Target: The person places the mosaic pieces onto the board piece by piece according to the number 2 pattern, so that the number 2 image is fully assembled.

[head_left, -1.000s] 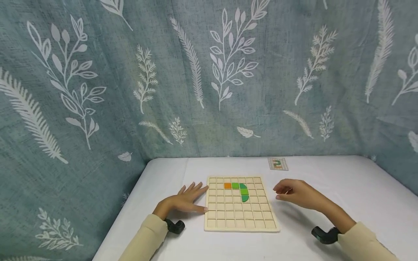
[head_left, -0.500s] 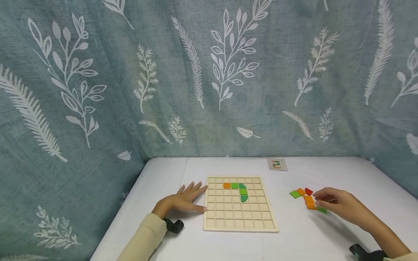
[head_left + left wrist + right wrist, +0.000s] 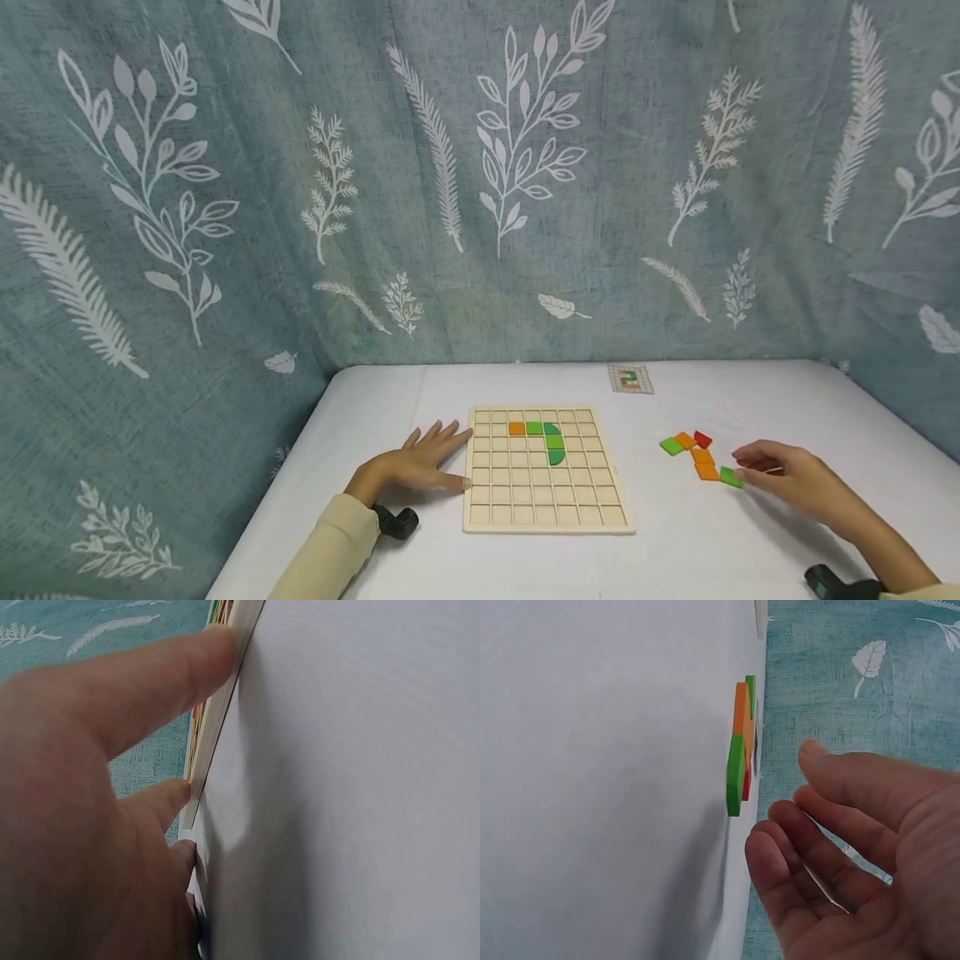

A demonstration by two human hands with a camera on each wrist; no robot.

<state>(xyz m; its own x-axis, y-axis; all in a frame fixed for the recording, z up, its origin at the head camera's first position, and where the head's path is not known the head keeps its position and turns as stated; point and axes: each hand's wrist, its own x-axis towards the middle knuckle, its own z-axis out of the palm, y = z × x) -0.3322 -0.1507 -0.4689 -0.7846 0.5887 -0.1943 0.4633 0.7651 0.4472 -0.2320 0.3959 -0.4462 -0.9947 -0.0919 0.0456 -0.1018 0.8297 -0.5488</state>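
A square wooden grid board (image 3: 525, 492) lies flat on the table. In its upper cells sit an orange square (image 3: 517, 428), green squares and two dark green rounded pieces. My left hand (image 3: 416, 462) has its fingers spread, with the thumb and a fingertip touching the board's left edge. Over the table on the right is my right hand (image 3: 795, 483), fingers loosely bent, nothing between thumb and fingers in the right wrist view. Just left of it are loose tiles: a green tile (image 3: 731, 477) nearest, orange tiles (image 3: 707, 472), a red one (image 3: 702, 439) and another green tile (image 3: 671, 446).
A small card (image 3: 630, 379) printed with a coloured grid figure lies near the table's back edge. Behind the white table (image 3: 570, 567) hangs a teal curtain (image 3: 450, 167) with white leaf patterns.
My right hand has moved right from beside the board to the loose tiles, which have come into view, then slightly back from them. The left hand stays at the board's edge.
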